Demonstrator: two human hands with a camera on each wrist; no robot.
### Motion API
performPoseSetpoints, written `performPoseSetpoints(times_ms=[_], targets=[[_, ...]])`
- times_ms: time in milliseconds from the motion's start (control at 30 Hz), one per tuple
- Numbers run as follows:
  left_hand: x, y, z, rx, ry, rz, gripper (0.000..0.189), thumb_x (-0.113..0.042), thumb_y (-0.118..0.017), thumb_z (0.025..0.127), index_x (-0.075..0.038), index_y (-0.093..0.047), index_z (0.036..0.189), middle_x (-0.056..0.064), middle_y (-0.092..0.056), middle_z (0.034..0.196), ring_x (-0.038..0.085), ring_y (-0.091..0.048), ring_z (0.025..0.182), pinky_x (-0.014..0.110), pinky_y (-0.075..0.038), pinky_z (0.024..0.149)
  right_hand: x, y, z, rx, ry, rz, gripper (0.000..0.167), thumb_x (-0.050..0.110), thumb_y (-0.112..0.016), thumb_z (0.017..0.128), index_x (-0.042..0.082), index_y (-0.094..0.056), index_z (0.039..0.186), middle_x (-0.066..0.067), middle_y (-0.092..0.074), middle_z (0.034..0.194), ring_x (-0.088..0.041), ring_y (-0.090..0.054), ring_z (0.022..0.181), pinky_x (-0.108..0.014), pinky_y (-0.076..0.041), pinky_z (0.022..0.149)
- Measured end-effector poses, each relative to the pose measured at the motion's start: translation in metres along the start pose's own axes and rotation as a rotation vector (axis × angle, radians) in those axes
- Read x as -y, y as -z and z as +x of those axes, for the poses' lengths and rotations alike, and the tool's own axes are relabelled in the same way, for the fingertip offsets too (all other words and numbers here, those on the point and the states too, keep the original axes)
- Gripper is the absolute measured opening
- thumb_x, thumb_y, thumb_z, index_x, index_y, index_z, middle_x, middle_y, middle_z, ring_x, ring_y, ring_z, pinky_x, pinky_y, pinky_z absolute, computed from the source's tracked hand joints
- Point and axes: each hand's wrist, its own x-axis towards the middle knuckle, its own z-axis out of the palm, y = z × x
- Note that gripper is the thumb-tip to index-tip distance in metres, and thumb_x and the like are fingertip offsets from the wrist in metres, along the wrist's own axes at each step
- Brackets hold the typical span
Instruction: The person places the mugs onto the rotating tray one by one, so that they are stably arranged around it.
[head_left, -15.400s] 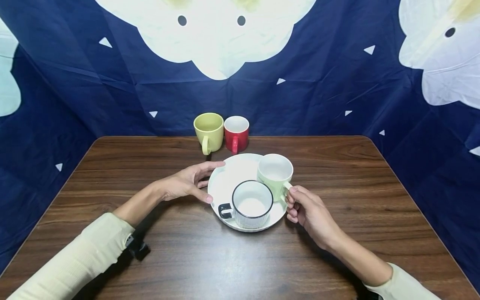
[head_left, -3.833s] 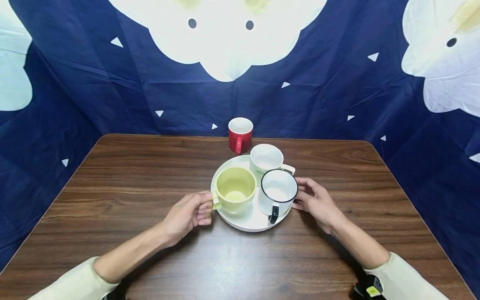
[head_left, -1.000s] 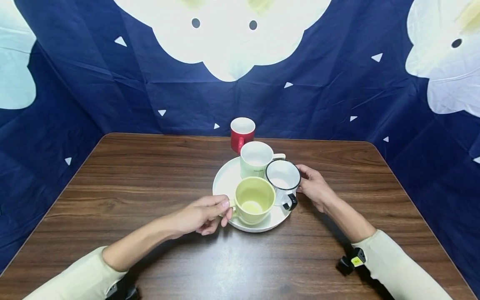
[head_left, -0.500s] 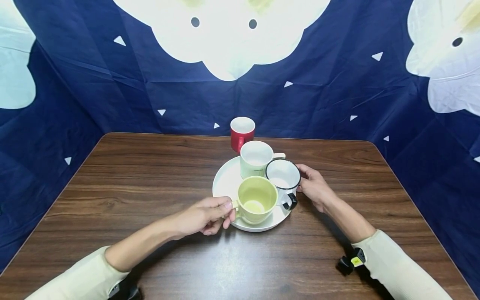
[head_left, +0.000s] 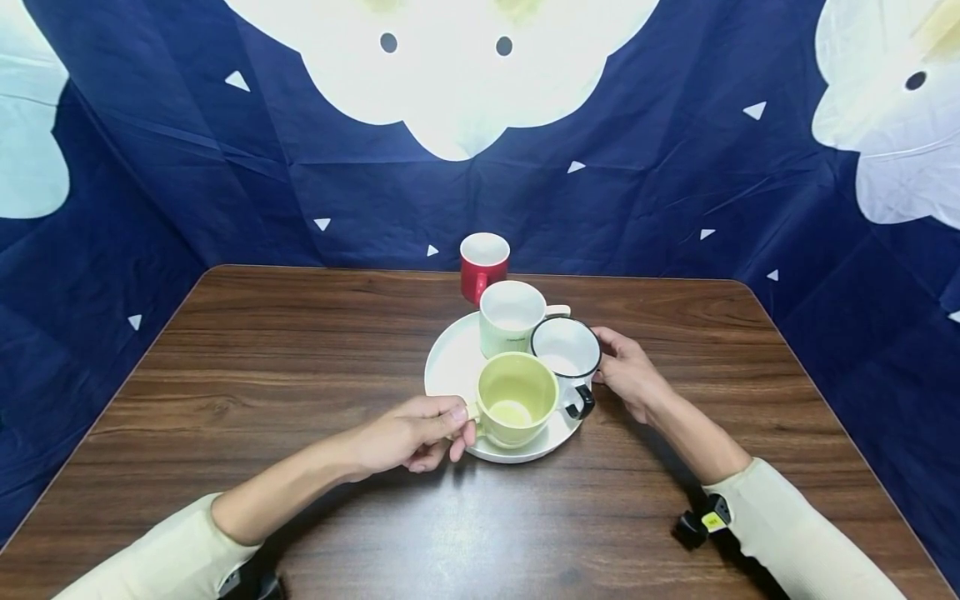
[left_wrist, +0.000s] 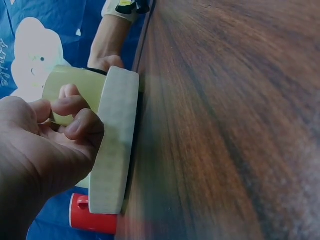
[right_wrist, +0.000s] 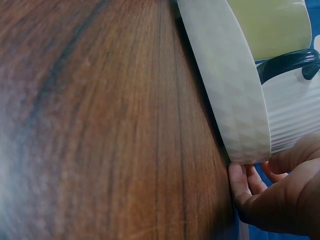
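Note:
My left hand (head_left: 416, 433) pinches the handle of a yellow-green mug (head_left: 517, 400), which stands upright at the front of a round white plate (head_left: 448, 367). Behind it on the plate stands a pale green mug (head_left: 501, 333), its handle towards the right. A white mug with a black rim (head_left: 567, 354) stands at the plate's right, partly behind the yellow-green one; its black handle (right_wrist: 290, 64) points forward. My right hand (head_left: 633, 375) grips the plate's right edge, thumb at the rim and fingers against the outer wall (right_wrist: 245, 125) in the right wrist view.
A red mug (head_left: 480, 279) stands on the wooden table (head_left: 300, 350) just behind the plate, its lower part hidden by the pale green mug. A dark blue cloth (head_left: 337, 192) with white cloud shapes hangs around the table's back and sides.
Since the first frame, the yellow-green mug has come from beside the red mug onto the plate; my right hand left the pale green mug. Lately the yellow-green mug slid right; the other plate mugs shifted.

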Motion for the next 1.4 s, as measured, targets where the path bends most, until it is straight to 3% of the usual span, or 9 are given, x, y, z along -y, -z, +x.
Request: performPoseSetpoints(times_ms=[167, 367, 433, 600, 667, 933, 1033, 1167, 1400], targets=[[-0.003, 0.000, -0.002, -0.042, 0.030, 0.028, 0.045, -0.030, -0.042, 0.123, 0.009, -0.065, 0.119, 0.006, -0.064, 0.098, 0.007, -0.045, 0.059, 0.019, -0.029, 0.049, 0.000, 0.000, 0.000, -0.007, -0.005, 0.017, 0.041, -0.004, -0.055, 0.109, -0.006, -0.059, 0.150, -0.003, -0.064, 0.122, -0.004, -0.064, 0.095, -0.019, -0.057, 0.081], [-0.005, 0.000, -0.003, -0.092, 0.047, 0.080, 0.040, -0.027, -0.048, 0.122, 0.006, -0.070, 0.122, 0.002, -0.052, 0.073, 0.007, -0.043, 0.057, 0.019, -0.028, 0.049, -0.001, 0.001, -0.002, -0.027, -0.010, 0.043, 0.039, -0.004, -0.055, 0.111, -0.008, -0.058, 0.149, -0.001, -0.065, 0.119, -0.003, -0.066, 0.096, -0.021, -0.062, 0.084], [-0.007, 0.001, -0.003, -0.112, 0.044, 0.091, 0.038, -0.026, -0.050, 0.121, 0.006, -0.070, 0.122, 0.001, -0.060, 0.076, 0.007, -0.043, 0.057, 0.020, -0.027, 0.049, -0.001, 0.002, -0.004, -0.025, -0.008, 0.050, 0.037, -0.003, -0.055, 0.112, -0.009, -0.058, 0.148, 0.001, -0.066, 0.116, -0.003, -0.067, 0.095, -0.022, -0.063, 0.083], [-0.010, 0.007, -0.006, -0.169, 0.048, 0.122, 0.033, -0.025, -0.053, 0.120, 0.004, -0.069, 0.114, -0.005, -0.051, 0.067, 0.007, -0.039, 0.055, 0.020, -0.025, 0.048, -0.001, 0.006, -0.010, -0.010, -0.010, 0.052, 0.032, 0.001, -0.057, 0.114, -0.006, -0.059, 0.145, 0.003, -0.066, 0.112, -0.006, -0.068, 0.095, -0.023, -0.065, 0.083], [-0.012, 0.010, -0.006, -0.184, 0.059, 0.132, 0.032, -0.026, -0.052, 0.120, 0.002, -0.067, 0.112, -0.006, -0.038, 0.062, 0.008, -0.037, 0.054, 0.020, -0.025, 0.048, -0.002, 0.007, -0.013, -0.006, -0.014, 0.054, 0.031, 0.003, -0.058, 0.114, -0.005, -0.060, 0.144, 0.002, -0.066, 0.112, -0.007, -0.069, 0.096, -0.023, -0.065, 0.085], [-0.017, 0.023, -0.006, -0.250, 0.075, 0.154, 0.032, -0.023, -0.054, 0.118, 0.005, -0.069, 0.116, -0.006, -0.040, 0.061, 0.008, -0.041, 0.055, 0.020, -0.025, 0.048, -0.002, 0.010, -0.026, 0.009, -0.024, 0.067, 0.036, 0.005, -0.062, 0.112, -0.003, -0.059, 0.147, 0.001, -0.069, 0.116, -0.006, -0.073, 0.101, -0.023, -0.067, 0.087], [-0.019, 0.032, -0.005, -0.279, 0.073, 0.150, 0.032, -0.021, -0.055, 0.117, 0.008, -0.068, 0.117, -0.002, -0.051, 0.067, 0.008, -0.042, 0.054, 0.020, -0.026, 0.047, -0.002, 0.010, -0.031, 0.018, -0.024, 0.067, 0.038, 0.005, -0.061, 0.113, -0.006, -0.057, 0.149, -0.001, -0.070, 0.117, -0.007, -0.074, 0.101, -0.024, -0.067, 0.088], [-0.021, 0.044, 0.000, -0.328, 0.080, 0.120, 0.032, -0.020, -0.056, 0.116, 0.011, -0.066, 0.119, 0.006, -0.065, 0.086, 0.008, -0.042, 0.054, 0.020, -0.027, 0.048, -0.002, 0.010, -0.038, 0.022, -0.028, 0.069, 0.039, 0.004, -0.061, 0.113, -0.008, -0.055, 0.150, -0.004, -0.068, 0.119, -0.008, -0.075, 0.102, -0.025, -0.067, 0.089], [-0.021, 0.060, 0.011, -0.420, 0.105, 0.019, 0.030, -0.022, -0.058, 0.116, 0.007, -0.066, 0.115, 0.005, -0.066, 0.093, 0.009, -0.042, 0.059, 0.021, -0.030, 0.050, -0.004, 0.010, -0.048, 0.025, -0.029, 0.089, 0.034, 0.003, -0.062, 0.113, -0.008, -0.057, 0.145, -0.005, -0.064, 0.121, -0.009, -0.074, 0.104, -0.026, -0.068, 0.091]])
